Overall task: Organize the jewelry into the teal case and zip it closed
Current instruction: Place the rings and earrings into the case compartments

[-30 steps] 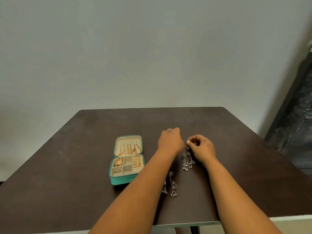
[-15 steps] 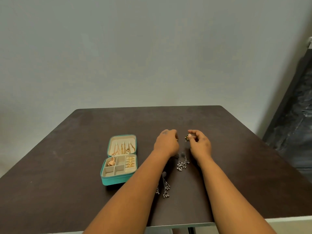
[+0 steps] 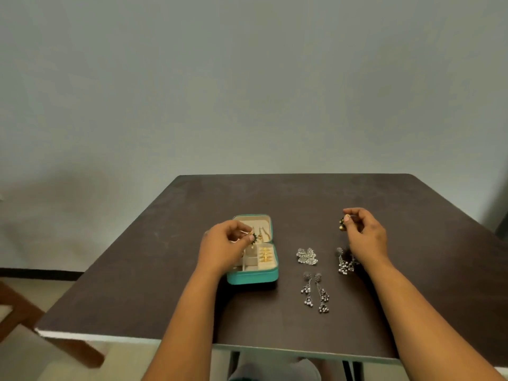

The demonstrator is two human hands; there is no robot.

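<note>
1. Background: a plain pale wall [image 3: 247, 78] rises behind a dark brown table [image 3: 412, 312], whose light front edge runs along the bottom of the view. At far left, beside the table, part of a brown wooden chair [image 3: 16, 306] stands on a pale floor.
2. Left hand [image 3: 224, 246]: raised over the left part of the open case, fingers curled, thumb and forefinger pinching a small dark green and gold earring [image 3: 254, 238] above the lid.
3. Teal case [image 3: 253, 277]: lies open on the table, left of centre. The cream-lined lid lies flat on the far side and holds thin gold pieces [image 3: 262, 235]. The near half is split into compartments; gold rings [image 3: 265, 254] sit in its right-hand section.
4. Silver cluster earrings [image 3: 307, 256]: lie on the table just right of the case, apart from it.
5. Long silver drop earrings [image 3: 316, 292]: a pair lying side by side, nearer the viewer than the cluster.
6. Second silver drop pair [image 3: 345, 264]: lies just beside the right wrist, partly hidden by it.
7. Right hand [image 3: 367, 237]: held above the table well right of the case, fingers curled, fingertips pinching a matching dark green and gold earring [image 3: 342, 224].
</note>
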